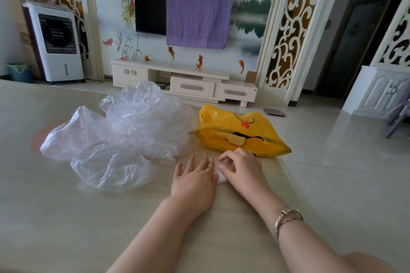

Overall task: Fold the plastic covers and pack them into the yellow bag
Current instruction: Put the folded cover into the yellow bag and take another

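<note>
Plastic cover (pixel 220 174) near table edge (pixel 286 162), left hand (pixel 195 180) flat, right hand (pixel 240 167) pinching it

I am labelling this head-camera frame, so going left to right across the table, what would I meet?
Loose clear plastic covers → left hand, flat on the table → small folded white cover between the hands → right hand, its fingers curled on that cover. The yellow bag lies farther back on the right.

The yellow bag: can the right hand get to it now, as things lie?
Probably yes. The yellow bag lies just beyond the right hand, with nothing between them, but its fingers are busy with a small folded plastic cover.
</note>
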